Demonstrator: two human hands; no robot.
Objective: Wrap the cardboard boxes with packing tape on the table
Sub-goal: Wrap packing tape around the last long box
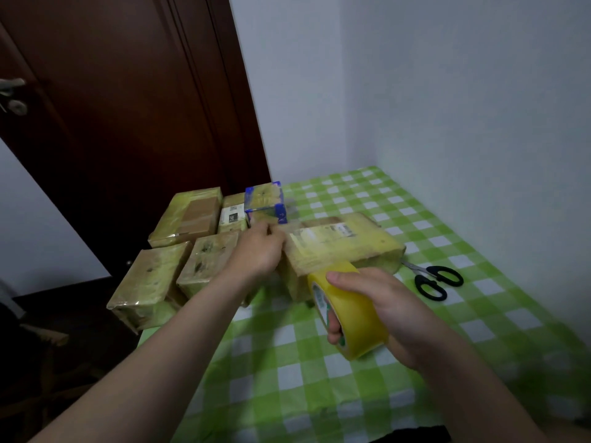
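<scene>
The table [319, 394] is covered with a green-and-white checked cloth and stands in a room corner, with a white wall [463, 107] at the right and far sides. The right hand [393, 311] grips the tape roll [351, 318], a yellow roll held on edge above the near middle of the table: the thumb lies across the outer face and the fingers are curled through the core. The upper edge of the roll sits at the near end of the large box [345, 244]; whether they touch cannot be told. The large box lies at the table's middle, angled from near left to far right, its top carrying a printed label under yellowish tape. The left hand [259, 251] reaches to the far-left corner of the large box, back upward. Its fingertips are blurred, so it cannot be told whether they pinch anything. Just beyond the fingertips stands the blue-edged box [263, 199]. At the left edge of the table lie four taped boxes: the far-left box [188, 215], the labelled box [232, 212], the middle box [208, 263] and the near-left box [150, 282], which overhangs the table edge. Black-handled scissors [438, 281] lie on the cloth just right of the large box. A dark brown door [128, 107] stands behind the boxes.
</scene>
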